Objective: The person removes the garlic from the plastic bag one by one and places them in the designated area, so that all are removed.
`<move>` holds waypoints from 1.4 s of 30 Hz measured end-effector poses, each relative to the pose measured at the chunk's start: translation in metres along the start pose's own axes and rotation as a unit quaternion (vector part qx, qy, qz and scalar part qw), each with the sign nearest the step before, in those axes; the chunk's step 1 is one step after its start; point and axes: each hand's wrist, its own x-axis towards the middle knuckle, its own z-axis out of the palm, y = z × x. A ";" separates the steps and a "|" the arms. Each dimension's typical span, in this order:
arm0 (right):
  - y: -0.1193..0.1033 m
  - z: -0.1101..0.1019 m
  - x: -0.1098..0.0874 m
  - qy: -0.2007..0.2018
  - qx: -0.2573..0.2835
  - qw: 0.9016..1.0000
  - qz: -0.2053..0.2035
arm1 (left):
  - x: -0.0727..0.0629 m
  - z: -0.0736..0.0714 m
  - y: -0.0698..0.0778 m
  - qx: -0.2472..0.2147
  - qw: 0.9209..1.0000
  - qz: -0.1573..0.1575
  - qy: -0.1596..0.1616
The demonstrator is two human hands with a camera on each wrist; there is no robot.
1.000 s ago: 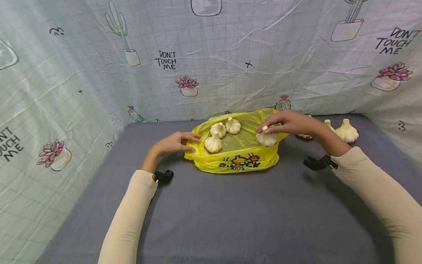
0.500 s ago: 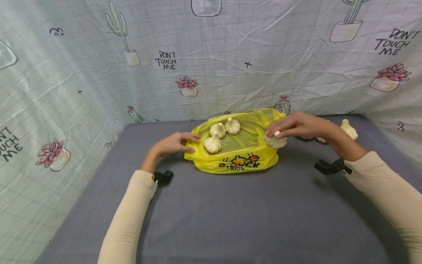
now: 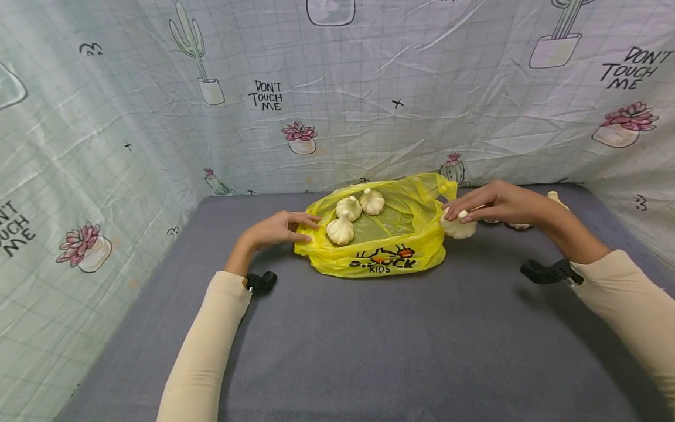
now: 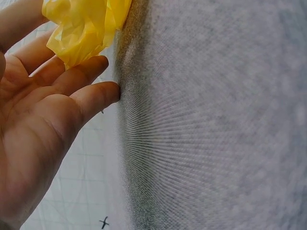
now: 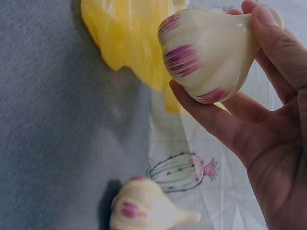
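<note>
A yellow plastic bag (image 3: pixel 392 258) lies with its mouth spread, and garlic bulbs (image 3: pixel 340 231) sit inside on its left. My left hand (image 3: pixel 274 228) rests at the bag's left edge, its fingers loosely extended against the plastic (image 4: pixel 81 28). Just off the bag's right side, my right hand (image 3: pixel 493 202) holds a garlic bulb (image 3: pixel 457 225) by its neck. In the right wrist view this bulb (image 5: pixel 206 52) shows purple streaks, with thumb and fingers around it. Below it another garlic bulb (image 5: pixel 139 206) lies on the grey cloth.
More garlic bulbs lie on the right of the grey table (image 3: pixel 369 340), partly hidden behind my right hand and forearm; one bulb's neck (image 3: pixel 556 198) shows. A patterned curtain (image 3: pixel 343 99) stands along the back and sides.
My right hand has moved from above the bag's right part out to the right, carrying the garlic bulb past the bag's edge. The left hand and the bag have stayed nearly still.
</note>
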 end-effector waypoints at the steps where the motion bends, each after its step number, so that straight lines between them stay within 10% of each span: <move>1: 0.000 0.000 -0.003 0.004 0.003 1.000 0.008 | 0.000 0.000 0.000 -0.001 1.000 0.000 0.000; 13: 0.002 -0.004 -0.030 0.050 0.006 0.997 0.057 | 0.001 -0.002 -0.001 -0.011 1.000 0.005 0.003; 27: 0.001 -0.002 -0.055 0.082 -0.003 0.974 0.212 | 0.002 -0.004 0.000 -0.013 1.000 0.004 0.002; 42: 0.000 -0.003 -0.070 0.125 -0.123 0.954 0.243 | 0.003 -0.004 0.007 0.107 0.994 0.014 -0.003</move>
